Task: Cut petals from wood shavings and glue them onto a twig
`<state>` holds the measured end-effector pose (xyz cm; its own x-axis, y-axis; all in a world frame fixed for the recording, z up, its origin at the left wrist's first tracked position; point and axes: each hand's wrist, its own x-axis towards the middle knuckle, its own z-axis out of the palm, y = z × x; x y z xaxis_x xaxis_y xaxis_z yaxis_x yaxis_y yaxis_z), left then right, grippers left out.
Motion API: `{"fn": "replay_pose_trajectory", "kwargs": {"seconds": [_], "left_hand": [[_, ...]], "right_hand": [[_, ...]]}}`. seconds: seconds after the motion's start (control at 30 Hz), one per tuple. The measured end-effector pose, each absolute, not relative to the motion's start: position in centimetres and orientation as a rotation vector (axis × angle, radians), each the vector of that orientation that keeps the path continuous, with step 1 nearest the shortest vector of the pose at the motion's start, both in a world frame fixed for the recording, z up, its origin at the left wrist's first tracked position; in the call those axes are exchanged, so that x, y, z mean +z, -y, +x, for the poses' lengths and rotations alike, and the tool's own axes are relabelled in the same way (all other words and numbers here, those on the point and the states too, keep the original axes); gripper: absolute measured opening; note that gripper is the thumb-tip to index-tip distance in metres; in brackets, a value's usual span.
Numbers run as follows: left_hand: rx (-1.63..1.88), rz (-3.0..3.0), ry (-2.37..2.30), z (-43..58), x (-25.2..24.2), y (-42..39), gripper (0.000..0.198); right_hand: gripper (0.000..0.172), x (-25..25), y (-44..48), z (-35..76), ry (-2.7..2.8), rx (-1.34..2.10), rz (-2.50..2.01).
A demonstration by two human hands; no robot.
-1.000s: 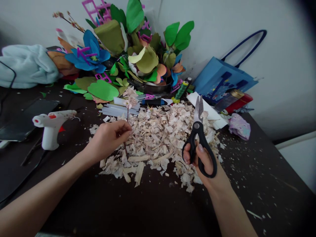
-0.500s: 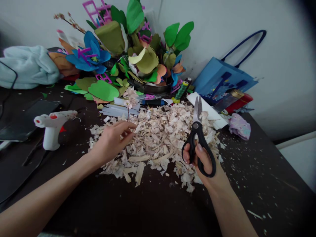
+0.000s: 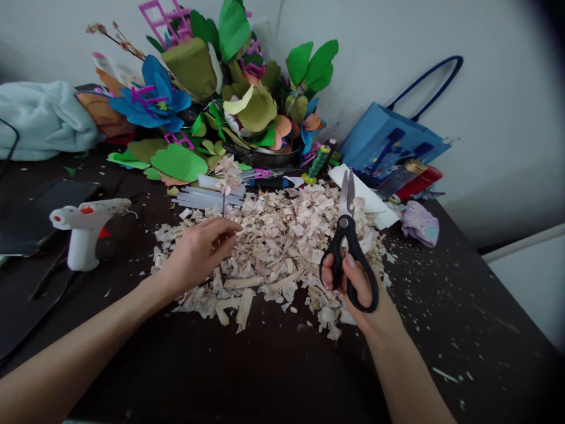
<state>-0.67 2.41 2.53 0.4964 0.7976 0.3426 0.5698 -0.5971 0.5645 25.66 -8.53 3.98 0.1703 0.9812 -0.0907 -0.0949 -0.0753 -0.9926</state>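
A thin brown stem with a pale pink flower (image 3: 228, 179) at its top stands upright in my left hand (image 3: 198, 247). The fingers are closed round the stem, whose lower end shows beneath them. On the right, my right hand (image 3: 353, 282) grips a pair of black-handled scissors (image 3: 345, 222), thumb and fingers through the loops. The blades point up and away from me, nearly closed. Beneath and between both hands spreads a heap of pale, dry paper-like scraps (image 3: 282, 235).
At the left lies a white glue gun (image 3: 83, 235) beside a dark flat tablet-like thing (image 3: 48, 215). Translucent glue sticks (image 3: 207, 199) lie behind the heap. Colourful fabric-like flowers (image 3: 251, 109) fill a dark pan (image 3: 265, 156). A blue bag (image 3: 384, 141) leans against the wall.
The whole view has shifted slightly to the right, so everything appears a little further left. Both hands keep their holds on the flower stem and the scissors.
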Motion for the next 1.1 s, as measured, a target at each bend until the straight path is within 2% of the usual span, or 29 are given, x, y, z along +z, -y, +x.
{"fn": "replay_pose_trajectory", "kwargs": {"seconds": [0.43,0.67,0.93,1.1], "left_hand": [[0.445,2.584,-0.938,3.1,2.8,-1.8,0.025],[0.392,2.65,-1.072,4.5,2.1,-2.2,0.02],[0.511,2.511,-1.146,3.4,2.9,-3.4,0.02],[0.462,2.563,-0.964,3.2,2.6,-3.7,0.021]], "right_hand": [[0.035,4.3,8.4,25.8,0.921,1.214,-1.264],[0.035,4.1,8.5,25.9,0.918,1.196,-1.283],[0.034,4.1,8.5,26.0,0.943,1.187,-1.275],[0.034,4.1,8.5,25.9,0.924,1.187,-1.271]]}}
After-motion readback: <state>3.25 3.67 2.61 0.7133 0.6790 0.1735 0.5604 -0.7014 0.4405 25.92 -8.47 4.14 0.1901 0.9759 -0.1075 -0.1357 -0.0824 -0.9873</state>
